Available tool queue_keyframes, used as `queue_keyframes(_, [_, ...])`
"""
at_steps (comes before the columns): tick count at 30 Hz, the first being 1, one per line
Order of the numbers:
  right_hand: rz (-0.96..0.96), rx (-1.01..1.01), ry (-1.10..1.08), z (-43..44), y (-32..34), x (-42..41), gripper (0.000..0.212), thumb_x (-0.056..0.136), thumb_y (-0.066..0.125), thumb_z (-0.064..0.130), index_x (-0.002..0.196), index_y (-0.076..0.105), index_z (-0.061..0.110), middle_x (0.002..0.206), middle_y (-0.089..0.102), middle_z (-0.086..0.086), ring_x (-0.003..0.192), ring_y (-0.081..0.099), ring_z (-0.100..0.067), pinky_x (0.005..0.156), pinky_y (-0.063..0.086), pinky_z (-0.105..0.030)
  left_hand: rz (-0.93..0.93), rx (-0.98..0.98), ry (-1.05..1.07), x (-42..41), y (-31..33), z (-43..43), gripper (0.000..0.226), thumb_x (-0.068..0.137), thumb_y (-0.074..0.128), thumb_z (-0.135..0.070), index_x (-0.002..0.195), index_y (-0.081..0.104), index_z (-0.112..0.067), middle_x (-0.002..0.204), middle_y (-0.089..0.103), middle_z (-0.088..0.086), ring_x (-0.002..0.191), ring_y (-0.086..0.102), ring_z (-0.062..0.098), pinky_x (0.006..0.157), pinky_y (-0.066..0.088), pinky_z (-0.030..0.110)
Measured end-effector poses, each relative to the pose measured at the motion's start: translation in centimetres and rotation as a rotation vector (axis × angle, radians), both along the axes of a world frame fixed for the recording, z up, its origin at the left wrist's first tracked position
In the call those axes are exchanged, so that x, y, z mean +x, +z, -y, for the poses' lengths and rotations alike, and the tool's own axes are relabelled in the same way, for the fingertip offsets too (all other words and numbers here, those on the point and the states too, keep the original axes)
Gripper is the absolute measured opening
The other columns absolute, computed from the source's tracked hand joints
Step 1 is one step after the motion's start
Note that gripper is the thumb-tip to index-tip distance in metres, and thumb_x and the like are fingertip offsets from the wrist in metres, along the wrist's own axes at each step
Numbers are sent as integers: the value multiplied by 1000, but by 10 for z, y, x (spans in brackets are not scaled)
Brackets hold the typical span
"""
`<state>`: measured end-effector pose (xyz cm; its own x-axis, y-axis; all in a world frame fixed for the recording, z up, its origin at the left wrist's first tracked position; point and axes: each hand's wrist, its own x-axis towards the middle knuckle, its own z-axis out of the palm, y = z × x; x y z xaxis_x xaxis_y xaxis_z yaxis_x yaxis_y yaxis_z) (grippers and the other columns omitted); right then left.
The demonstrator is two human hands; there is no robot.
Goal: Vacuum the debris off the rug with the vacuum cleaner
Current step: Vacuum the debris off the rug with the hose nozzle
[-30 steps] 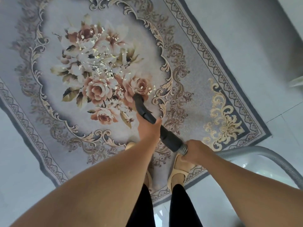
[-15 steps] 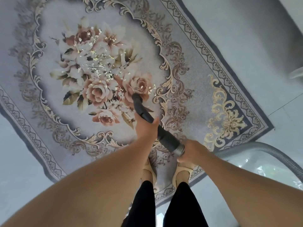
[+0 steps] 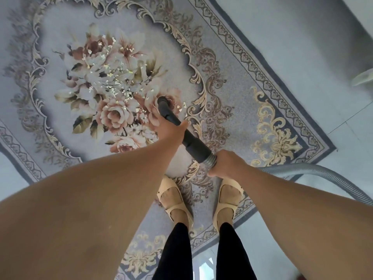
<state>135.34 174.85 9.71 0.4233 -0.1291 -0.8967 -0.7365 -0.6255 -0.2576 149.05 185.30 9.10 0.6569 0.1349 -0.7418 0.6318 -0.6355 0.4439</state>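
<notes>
A grey floral rug (image 3: 228, 81) lies on the pale floor. Small shiny debris flakes (image 3: 113, 77) are scattered over the flower pattern in its middle. The black vacuum nozzle tube (image 3: 181, 126) slants down to the rug, its tip at a pink rose just right of the flakes. My left hand (image 3: 171, 130) grips the tube near its lower end. My right hand (image 3: 228, 163) grips the ribbed collar where the grey hose (image 3: 323, 176) joins the tube. The hose curves away to the right.
My feet in beige sandals (image 3: 175, 201) stand on the rug's near border. Pale tiled floor (image 3: 302, 37) surrounds the rug. A light object (image 3: 362, 78) pokes in at the right edge.
The nozzle tip has slid a little forward and right onto the pink rose. My view has tilted down, so both feet show now.
</notes>
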Motion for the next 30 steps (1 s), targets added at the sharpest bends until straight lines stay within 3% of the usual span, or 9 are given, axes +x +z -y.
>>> queue_keyframes(2, [-14, 4, -11, 0, 3, -13, 28, 72, 74, 26, 92, 60, 14, 73, 59, 1, 72, 62, -22, 69, 49, -30, -25, 1, -30, -10, 3, 2, 95, 64, 71, -38, 147, 24, -33, 134, 51, 7, 90, 65, 25, 54, 60, 32])
queue_keyframes(4, [-35, 5, 0, 1, 6, -36, 31, 71, 74, 27, 95, 60, 14, 72, 60, 3, 74, 64, -21, 71, 51, -30, -76, -4, -82, -32, 13, 7, 87, 78, 70, -32, 149, 19, -28, 123, 56, 7, 91, 64, 27, 66, 60, 35])
queue_keyframes(7, [-76, -6, 18, 7, 14, -69, 28, 75, 72, 28, 94, 55, 17, 71, 55, 7, 78, 62, -22, 73, 49, -30, -117, -7, -89, -70, 14, 11, 81, 87, 66, -30, 150, 17, -22, 122, 58, 8, 91, 61, 27, 65, 54, 32])
queue_keyframes(9, [-121, -21, 49, 14, 17, -84, 27, 77, 70, 29, 97, 62, 14, 75, 58, 4, 84, 65, -24, 76, 53, -31, -121, -5, -90, -89, 17, 16, 82, 88, 64, -32, 152, 14, -22, 126, 57, 9, 97, 62, 28, 67, 56, 34])
queue_keyframes(15, [-88, -26, 30, 23, 10, -68, 26, 77, 71, 30, 97, 62, 16, 74, 58, 3, 79, 63, -22, 76, 52, -32, -60, -25, -94, -72, 16, 28, 82, 88, 64, -30, 152, 13, -23, 124, 57, 7, 83, 56, 21, 48, 45, 23])
queue_keyframes(21, [-15, -24, -81, 27, -2, -26, 34, 70, 76, 29, 98, 63, 14, 77, 61, 0, 77, 64, -25, 74, 53, -34, 19, 36, -178, -23, 20, 46, 77, 88, 64, -32, 150, 22, -19, 129, 51, 4, 84, 41, 13, 51, 46, 24])
queue_keyframes(25, [-47, -9, -24, 26, 4, -48, 28, 73, 74, 29, 93, 58, 17, 69, 57, 4, 74, 62, -22, 74, 52, -31, -11, 7, -146, -47, 28, 43, 76, 88, 65, -26, 149, 20, -21, 113, 43, -16, 85, 51, 20, 64, 50, 27])
queue_keyframes(28, [-98, -7, 44, 26, 13, -83, 27, 76, 70, 27, 98, 62, 14, 69, 55, 6, 77, 61, -20, 72, 49, -28, -95, 2, -69, -86, 27, 32, 78, 87, 65, -29, 149, 18, -24, 123, 58, 5, 86, 59, 23, 57, 54, 29])
queue_keyframes(30, [-140, -9, 91, 28, 19, -104, 35, 74, 72, 31, 104, 65, 15, 78, 61, 3, 81, 64, -20, 73, 49, -27, -122, 7, -29, -112, 28, 24, 77, 88, 63, -30, 149, 17, -25, 114, 58, 4, 82, 59, 20, 51, 50, 25])
